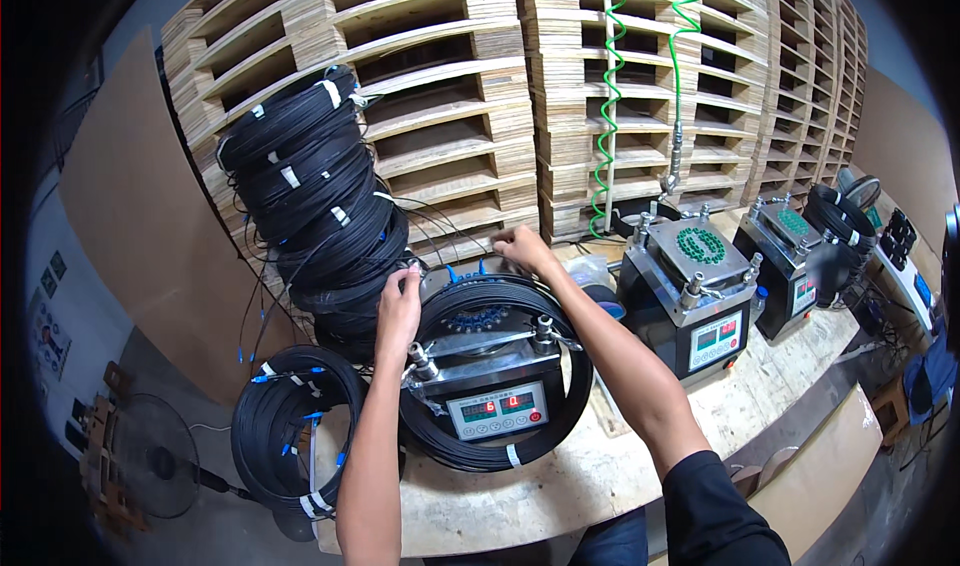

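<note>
A coil of black cable (582,391) hangs around a bench machine (505,376) that has a lit display panel and metal corner posts. Blue connectors (466,275) stand up at the coil's far side, and more ring the machine's top plate. My left hand (400,311) is raised at the coil's far left, its fingertips pinched together beside thin black cables. Beyond the coil at the right, my right hand (522,250) has curled fingers close to a cable end. What either hand pinches is too small or hidden to make out.
A tall stack of black cable coils (310,186) leans at the left, against wooden pallets (450,116). Another coil (295,426) hangs at the table's left edge. Two similar machines (690,286) stand to the right. A green spiral air hose (678,76) hangs behind them.
</note>
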### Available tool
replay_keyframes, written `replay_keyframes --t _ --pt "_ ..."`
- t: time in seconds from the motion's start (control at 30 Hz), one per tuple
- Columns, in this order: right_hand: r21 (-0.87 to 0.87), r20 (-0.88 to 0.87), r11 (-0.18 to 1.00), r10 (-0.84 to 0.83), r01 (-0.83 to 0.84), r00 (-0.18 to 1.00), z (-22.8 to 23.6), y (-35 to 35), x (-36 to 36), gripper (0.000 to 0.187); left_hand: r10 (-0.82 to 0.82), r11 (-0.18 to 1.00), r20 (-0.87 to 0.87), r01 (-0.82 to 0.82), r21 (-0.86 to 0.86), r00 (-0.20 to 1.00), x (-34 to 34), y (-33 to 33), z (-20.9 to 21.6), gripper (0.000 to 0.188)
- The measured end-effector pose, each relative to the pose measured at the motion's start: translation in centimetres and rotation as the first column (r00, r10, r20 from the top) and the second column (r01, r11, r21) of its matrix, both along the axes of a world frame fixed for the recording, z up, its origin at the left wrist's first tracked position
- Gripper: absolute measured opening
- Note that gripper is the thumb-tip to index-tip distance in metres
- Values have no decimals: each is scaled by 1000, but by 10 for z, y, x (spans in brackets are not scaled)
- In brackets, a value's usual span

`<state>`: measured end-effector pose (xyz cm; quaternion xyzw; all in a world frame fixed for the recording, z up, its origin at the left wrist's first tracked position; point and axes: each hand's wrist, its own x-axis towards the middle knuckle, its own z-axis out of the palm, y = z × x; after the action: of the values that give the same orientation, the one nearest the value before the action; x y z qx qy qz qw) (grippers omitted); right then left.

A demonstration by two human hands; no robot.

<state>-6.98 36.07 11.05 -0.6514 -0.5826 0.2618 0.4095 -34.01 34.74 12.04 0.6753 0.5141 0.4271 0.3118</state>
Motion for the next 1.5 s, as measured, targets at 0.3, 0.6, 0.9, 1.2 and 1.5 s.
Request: replay_keyframes --t 0.3,0.6,0.9,1.2,1.5 --pt "192 134 956 198 -222 971 -20 16 47 34 49 999 133 -46 -27 990 12 -1 -10 71" --pt "336 41 941 -53 36 998 6 -90 -18 55 80 976 523 41 -216 848 -12 27 0 48" --pt "299 51 950 -111 91 993 12 -96 -39 52 207 801 657 260 -539 725 9 141 -45 23" --pt "327 66 938 -146 117 987 12 -94 -30 50 301 873 743 141 -467 598 27 107 -44 25" --pt "345 59 934 -117 90 991 14 -88 -39 49 117 942 777 179 -284 619 19 119 -63 10"
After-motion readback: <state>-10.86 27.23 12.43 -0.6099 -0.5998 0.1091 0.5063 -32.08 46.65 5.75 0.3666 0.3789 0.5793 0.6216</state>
